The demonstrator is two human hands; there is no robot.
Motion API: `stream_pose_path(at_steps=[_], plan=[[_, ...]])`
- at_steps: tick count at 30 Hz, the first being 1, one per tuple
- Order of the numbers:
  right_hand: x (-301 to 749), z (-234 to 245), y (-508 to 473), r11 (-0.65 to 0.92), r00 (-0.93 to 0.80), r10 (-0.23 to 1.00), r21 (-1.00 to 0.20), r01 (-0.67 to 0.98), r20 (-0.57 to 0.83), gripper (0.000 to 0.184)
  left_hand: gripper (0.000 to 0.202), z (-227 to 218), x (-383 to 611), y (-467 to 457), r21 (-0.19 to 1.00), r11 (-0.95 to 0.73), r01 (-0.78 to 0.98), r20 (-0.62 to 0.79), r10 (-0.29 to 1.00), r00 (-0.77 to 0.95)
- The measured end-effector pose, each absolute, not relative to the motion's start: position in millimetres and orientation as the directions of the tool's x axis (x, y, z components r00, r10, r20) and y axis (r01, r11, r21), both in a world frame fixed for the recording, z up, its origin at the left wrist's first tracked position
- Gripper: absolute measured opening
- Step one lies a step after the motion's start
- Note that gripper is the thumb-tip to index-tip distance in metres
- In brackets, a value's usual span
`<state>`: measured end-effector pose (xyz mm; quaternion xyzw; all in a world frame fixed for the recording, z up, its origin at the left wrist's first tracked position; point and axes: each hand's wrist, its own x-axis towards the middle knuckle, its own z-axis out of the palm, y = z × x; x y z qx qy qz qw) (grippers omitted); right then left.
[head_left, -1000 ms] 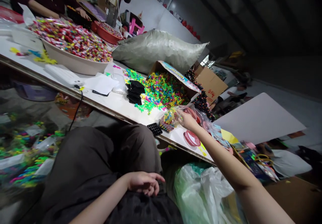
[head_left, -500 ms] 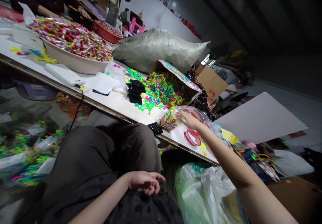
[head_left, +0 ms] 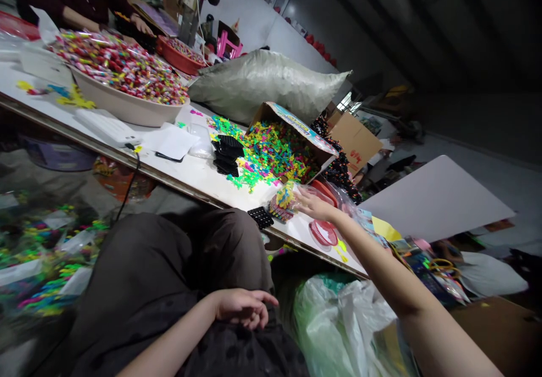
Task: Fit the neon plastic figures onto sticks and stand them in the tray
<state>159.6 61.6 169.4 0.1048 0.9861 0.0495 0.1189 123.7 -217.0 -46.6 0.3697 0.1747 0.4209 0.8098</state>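
Note:
My left hand (head_left: 245,307) rests palm up over my lap, its fingers loosely apart and holding nothing. My right hand (head_left: 313,204) reaches over the white table with its fingers stretched out against a clear plastic bag (head_left: 281,207). Yellow and blue small plastic figures (head_left: 285,195) show at the top of this bag, above striped pieces. A black tray with round cells (head_left: 261,217) lies just left of it. Red baskets, one of them a red oval basket (head_left: 322,233), sit beside my right hand and forearm.
A tipped carton (head_left: 292,118) spills many coloured figures (head_left: 271,154) onto the table. Black packets (head_left: 227,154) lie left of them. A large basin (head_left: 127,109) holds wrapped sweets-like pieces. Behind stands a big sack (head_left: 271,80). Another person's hand (head_left: 141,25) is at far left.
My right hand has shifted slightly left, closer against the plastic bag. The clear film near it lies differently, showing more of a red basket behind. My left hand has stayed still.

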Motion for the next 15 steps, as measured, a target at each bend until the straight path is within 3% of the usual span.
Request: stream_pose_path(at_steps=[11, 15], plan=[[163.8, 201.4, 57.0, 0.995, -0.993, 0.101, 0.016, 0.1, -0.061, 0.045, 0.045, -47.6, 123.4, -216.4, 0.736, 0.383, -0.557, 0.026, 0.807, 0.59], [170.9, 232.5, 44.3, 0.977, -0.968, 0.211, 0.01, 0.214, 0.135, 0.038, 0.046, -48.3, 123.7, -215.9, 0.72, 0.388, -0.575, 0.04, 0.805, 0.592]])
